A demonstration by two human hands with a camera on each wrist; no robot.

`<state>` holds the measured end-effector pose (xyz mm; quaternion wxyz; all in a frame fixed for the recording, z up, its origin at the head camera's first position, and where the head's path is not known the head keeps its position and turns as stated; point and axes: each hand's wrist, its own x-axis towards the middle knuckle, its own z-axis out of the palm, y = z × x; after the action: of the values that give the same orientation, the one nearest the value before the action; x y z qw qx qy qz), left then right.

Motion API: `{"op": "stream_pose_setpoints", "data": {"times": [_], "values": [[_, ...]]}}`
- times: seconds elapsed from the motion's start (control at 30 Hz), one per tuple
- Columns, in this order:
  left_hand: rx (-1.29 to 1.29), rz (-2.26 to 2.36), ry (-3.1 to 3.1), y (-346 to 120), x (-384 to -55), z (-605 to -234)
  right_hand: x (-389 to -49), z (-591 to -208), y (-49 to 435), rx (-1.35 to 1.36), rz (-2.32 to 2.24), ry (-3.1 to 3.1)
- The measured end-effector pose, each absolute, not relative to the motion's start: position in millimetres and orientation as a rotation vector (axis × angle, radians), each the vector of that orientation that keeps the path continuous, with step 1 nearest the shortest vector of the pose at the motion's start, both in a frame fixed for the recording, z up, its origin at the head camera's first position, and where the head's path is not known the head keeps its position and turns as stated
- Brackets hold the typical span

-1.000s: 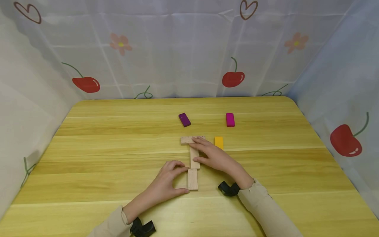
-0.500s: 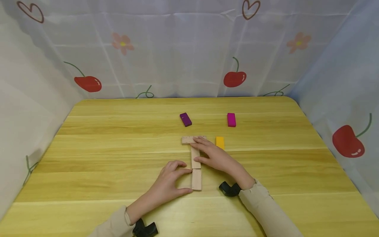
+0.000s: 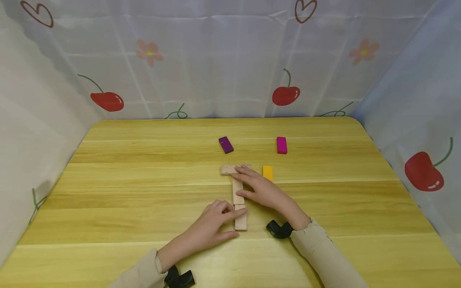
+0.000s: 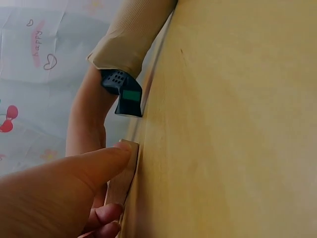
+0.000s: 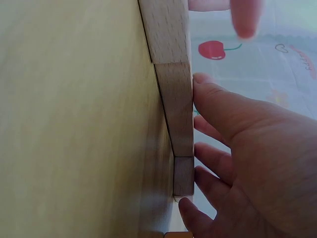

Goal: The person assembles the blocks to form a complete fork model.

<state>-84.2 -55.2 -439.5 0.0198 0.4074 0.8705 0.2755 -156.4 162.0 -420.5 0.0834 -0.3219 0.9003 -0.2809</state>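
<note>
Plain wooden blocks form a T on the table in the head view: a crosswise block at the far end, a middle block below it, then a near block. My left hand lies at the near block, its index finger stretched across the top and its thumb by the close end. Over the middle and crosswise blocks rests my right hand, fingers spread and hiding part of both. In the right wrist view the near block sits slightly offset from the middle block, end to end.
A yellow block lies just beyond my right hand. Farther back are a purple block and a magenta block. A printed curtain stands behind the wooden table.
The near block has shifted right, into closer line with the middle block. My left hand has followed, and its index finger has moved from the block's side onto its top. My right hand stays put.
</note>
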Motion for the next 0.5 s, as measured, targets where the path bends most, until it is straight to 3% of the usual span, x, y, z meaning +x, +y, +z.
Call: {"op": "stream_pose_setpoints", "data": {"times": [0.5], "values": [[1.246, 0.779, 2.732, -48.8, -86.8, -436.9, -156.6, -420.7, 161.6, -0.946, -0.832, 2.697]]}}
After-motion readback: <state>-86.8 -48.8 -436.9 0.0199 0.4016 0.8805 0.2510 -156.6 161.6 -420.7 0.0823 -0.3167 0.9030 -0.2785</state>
